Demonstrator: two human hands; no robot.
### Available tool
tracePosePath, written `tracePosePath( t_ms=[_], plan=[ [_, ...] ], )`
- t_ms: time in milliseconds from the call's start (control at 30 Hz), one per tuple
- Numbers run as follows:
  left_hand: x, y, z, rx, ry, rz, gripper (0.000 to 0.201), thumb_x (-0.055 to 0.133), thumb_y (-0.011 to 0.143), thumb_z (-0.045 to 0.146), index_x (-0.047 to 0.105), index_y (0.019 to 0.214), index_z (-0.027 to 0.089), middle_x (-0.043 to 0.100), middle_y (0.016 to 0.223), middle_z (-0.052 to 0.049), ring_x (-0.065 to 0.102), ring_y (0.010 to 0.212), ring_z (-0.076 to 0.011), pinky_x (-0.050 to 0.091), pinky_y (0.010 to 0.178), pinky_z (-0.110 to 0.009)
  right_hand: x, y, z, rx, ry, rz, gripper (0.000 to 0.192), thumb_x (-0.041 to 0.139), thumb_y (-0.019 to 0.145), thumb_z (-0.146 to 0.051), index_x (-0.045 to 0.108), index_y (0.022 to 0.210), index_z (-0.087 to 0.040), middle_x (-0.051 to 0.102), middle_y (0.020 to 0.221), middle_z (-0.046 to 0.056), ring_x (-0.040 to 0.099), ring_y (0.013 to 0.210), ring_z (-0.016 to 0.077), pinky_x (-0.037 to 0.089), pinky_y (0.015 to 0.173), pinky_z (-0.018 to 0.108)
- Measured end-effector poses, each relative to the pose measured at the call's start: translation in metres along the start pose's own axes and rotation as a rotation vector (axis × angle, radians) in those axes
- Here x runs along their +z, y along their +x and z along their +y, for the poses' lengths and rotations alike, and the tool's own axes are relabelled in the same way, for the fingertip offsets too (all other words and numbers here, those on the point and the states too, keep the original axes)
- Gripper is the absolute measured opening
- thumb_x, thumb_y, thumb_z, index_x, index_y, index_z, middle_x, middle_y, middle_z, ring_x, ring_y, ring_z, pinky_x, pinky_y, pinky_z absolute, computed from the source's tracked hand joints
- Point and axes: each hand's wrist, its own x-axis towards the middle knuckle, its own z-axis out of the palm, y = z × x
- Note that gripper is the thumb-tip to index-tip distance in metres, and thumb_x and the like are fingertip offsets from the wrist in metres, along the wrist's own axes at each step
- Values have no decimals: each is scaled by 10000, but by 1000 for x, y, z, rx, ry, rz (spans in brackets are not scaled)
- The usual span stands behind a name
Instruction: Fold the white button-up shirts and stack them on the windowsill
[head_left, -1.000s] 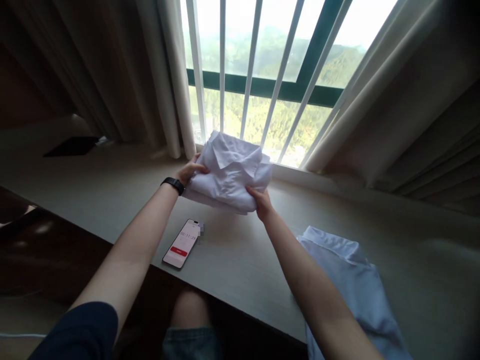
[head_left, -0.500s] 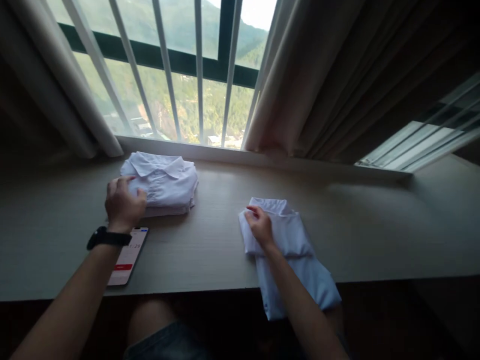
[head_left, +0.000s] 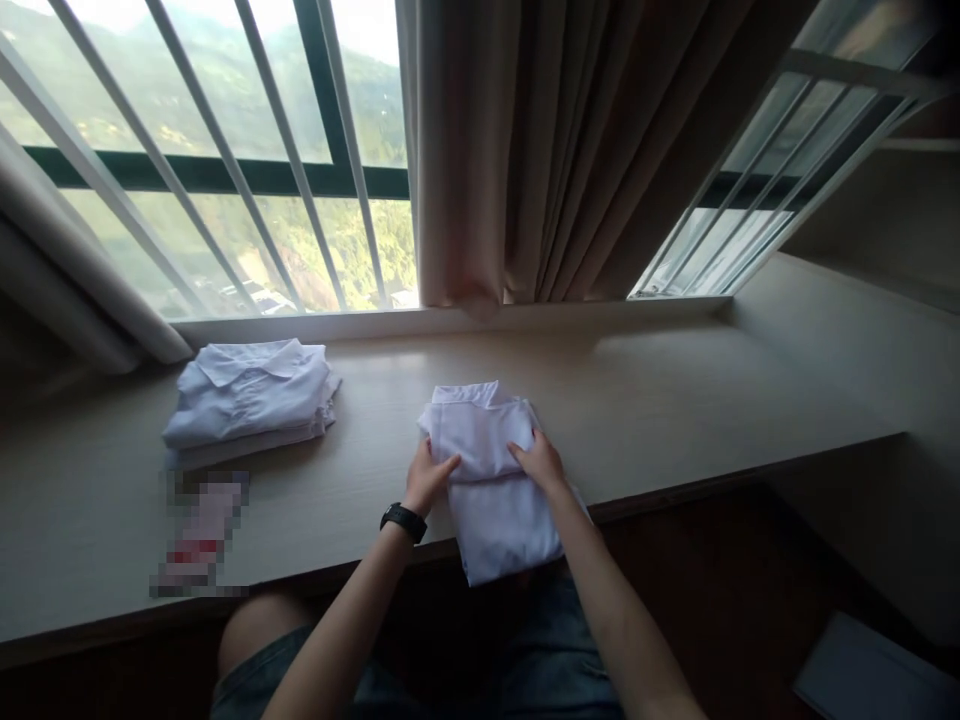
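Observation:
A partly folded white shirt point(head_left: 484, 440) lies in front of me, collar toward the window. Its lower part hangs a little over the desk's front edge. My left hand point(head_left: 430, 475) grips its left side, thumb on top and the other fingers mostly hidden at the edge. On the opposite side my right hand point(head_left: 541, 462) holds the shirt in the same way, with its thumb lying on the cloth. To the left rests a stack of folded white shirts point(head_left: 251, 395), collar up on top, touched by neither hand.
A phone point(head_left: 199, 530), blurred into blocks, lies on the pale desk point(head_left: 660, 400) below the stack. Behind the desk are a barred window point(head_left: 225, 200) and a long curtain point(head_left: 510, 150). A light flat object point(head_left: 874, 670) is low at the right.
My left hand has left the folded stack and taken hold of the shirt's left side. My right hand has shifted to its right side. The view has turned right.

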Motion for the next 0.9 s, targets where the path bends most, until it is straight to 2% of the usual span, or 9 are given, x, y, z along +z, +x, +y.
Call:
tracePosePath(
  t_ms=[133, 233, 300, 367, 433, 533, 667, 767, 900],
  plan=[
    [25, -3, 32, 97, 1, 83, 468, 772, 642, 218, 571, 1064, 217, 643, 1044, -70, 623, 1002, -248, 497, 835, -353, -11, 6, -14, -37, 58, -2, 537, 807, 624, -350, 649, 1118, -210, 690, 1174, 115, 599, 1186, 320, 408, 1076, 482],
    [38, -13, 53, 215, -118, -11, 356, 713, 643, 162, 571, 965, 214, 627, 1016, -58, 611, 980, -220, 497, 811, -323, -27, 2, -15, -96, 193, -1, 563, 777, 640, -345, 629, 1163, -199, 680, 1223, 106, 620, 1142, 286, 451, 1043, 459],
    [37, -24, 55, 247, -171, -85, 300, 718, 657, 187, 562, 911, 216, 622, 1028, -53, 616, 975, -216, 501, 824, -329, -42, -7, -9, -116, 288, 24, 609, 776, 652, -372, 610, 1206, -181, 681, 1221, 121, 636, 1115, 284, 482, 1005, 445],
    [30, -36, 47, 180, -168, -90, 336, 753, 665, 232, 556, 936, 217, 622, 1050, -55, 630, 952, -218, 508, 817, -338, -58, -19, 2, -76, 297, 27, 639, 788, 648, -396, 605, 1218, -174, 704, 1168, 126, 660, 1071, 291, 508, 964, 443],
    [22, -46, 31, 0, -145, -77, 450, 812, 642, 293, 549, 998, 211, 632, 1057, -77, 645, 921, -228, 514, 779, -344, -71, -32, 14, -5, 231, -7, 603, 803, 630, -401, 634, 1165, -179, 729, 1092, 117, 679, 1029, 299, 523, 938, 449],
    [17, -52, 11, -255, -210, -153, 556, 868, 594, 365, 550, 1017, 197, 654, 1023, -111, 658, 887, -240, 511, 711, -330, -80, -45, 24, 44, 127, -64, 536, 814, 606, -414, 676, 1071, -186, 738, 1065, 119, 679, 1042, 324, 527, 943, 470],
    [16, -45, 18, -278, -301, -169, 538, 838, 592, 283, 531, 1030, 228, 647, 883, -41, 625, 727, -173, 459, 587, -262, -82, -52, 33, -13, 141, -171, 620, 794, 617, -523, 669, 1126, -192, 716, 1156, 129, 656, 1116, 341, 513, 986, 487],
    [-4, -26, 53, -214, -336, -192, 453, 780, 633, 260, 521, 1003, 235, 597, 792, 17, 545, 605, -113, 381, 505, -212, -81, -52, 50, -60, 139, -285, 790, 795, 585, -583, 614, 1251, -197, 636, 1321, 143, 586, 1248, 334, 455, 1080, 469],
    [-74, 14, 115, 2, -424, -271, 470, 785, 648, 246, 534, 1044, 217, 630, 867, 5, 572, 639, -102, 390, 522, -198, -73, -51, 76, -5, -16, -224, 868, 729, 611, -654, 559, 1325, -191, 578, 1382, 162, 553, 1282, 343, 427, 1108, 470]
  ],
)
